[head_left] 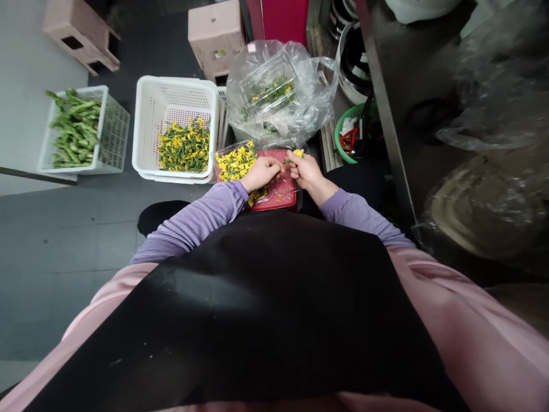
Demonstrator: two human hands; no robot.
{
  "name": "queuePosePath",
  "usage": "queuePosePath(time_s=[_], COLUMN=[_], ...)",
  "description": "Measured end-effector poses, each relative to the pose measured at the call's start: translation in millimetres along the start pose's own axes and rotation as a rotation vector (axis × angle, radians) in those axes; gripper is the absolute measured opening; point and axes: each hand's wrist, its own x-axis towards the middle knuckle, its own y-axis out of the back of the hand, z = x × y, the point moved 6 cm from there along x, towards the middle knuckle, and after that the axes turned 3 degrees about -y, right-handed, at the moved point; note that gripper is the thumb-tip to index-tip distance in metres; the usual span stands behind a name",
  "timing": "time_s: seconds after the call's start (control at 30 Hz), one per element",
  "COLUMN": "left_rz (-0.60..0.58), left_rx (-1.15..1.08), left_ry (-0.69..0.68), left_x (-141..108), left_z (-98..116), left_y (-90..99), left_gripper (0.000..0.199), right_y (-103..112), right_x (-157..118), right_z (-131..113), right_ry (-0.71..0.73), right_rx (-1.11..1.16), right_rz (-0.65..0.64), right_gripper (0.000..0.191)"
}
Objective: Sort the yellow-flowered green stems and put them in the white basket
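Observation:
My right hand (307, 173) pinches a small yellow flower (299, 153) with a bit of green stem. Just left of it is my left hand (261, 173), its fingers closed together; whether anything is in them is too small to tell. Both hands are above a red board-like surface (283, 197) with clear plastic and a few yellow bits on it. A clear plastic box of yellow flowers (235, 163) lies beside my left hand. More yellow flowers (256, 196) show below that wrist, partly hidden by it.
A white basket (143, 131) holds yellow-flowered stems; farther left another basket (112, 134) holds thick green stalks. Beyond my hands sits a clear plastic bag (317, 109) with boxes and greens. Pink stools (214, 34) stand behind. At right are a green basin (342, 129) and a metal-edged table (386, 109).

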Motion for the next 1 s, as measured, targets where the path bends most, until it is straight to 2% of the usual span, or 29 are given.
queuePosePath(time_s=[0.13,0.2,0.27,0.33,0.47,0.57,0.67,0.77,0.9,1.0], left_rz=[0.065,0.081,-0.015,-0.093,-0.073,-0.076,-0.084,-0.042,0.032,-0.015], left_rx=[0.469,0.695,0.832,0.857,0.774,0.695,0.698,0.618,0.192,-0.102], left_ry=[-0.086,-0.161,-0.292,-0.404,-0.478,-0.531,-0.491,-0.383,-0.152,-0.047], left_x=[6.2,4.6,-0.2,-7.4,-16.5,-16.9,-10.7,-4.1,-0.3,-0.6], left_z=[-18.1,-28.6,-37.8,-44.7,-51.6,-51.7,-51.6,-44.6,-29.9,-16.7], left_y=[41.5,54.2,46.2,28.2,2.9,1.8,13.6,35.6,63.3,60.9], left_gripper=[0.042,0.031,0.018,0.016,0.022,0.024,0.019,0.011,0.015,0.017], right_y=[7.1,8.9,6.6,1.6,-3.2,-2.5,-1.5,-2.2,-10.8,-21.0], right_x=[5.6,5.5,2.7,-1.4,-8.0,-10.2,-10.3,-7.4,-1.7,-1.8], right_z=[0.0,-2.5,-4.1,-4.7,-5.1,-5.3,-4.2,-1.7,7.8,16.6], right_ry=[-0.139,-0.163,-0.182,-0.196,-0.176,-0.149,-0.135,-0.083,0.002,0.041], right_rx=[0.164,0.211,0.221,0.2,0.096,0.028,-0.013,-0.046,-0.143,-0.233], right_rz=[0.037,0.066,0.055,0.008,-0.051,-0.059,-0.059,-0.088,-0.22,-0.36], right_gripper=[0.031,0.027,0.024,0.022,0.016,0.017,0.018,0.016,0.016,0.025])
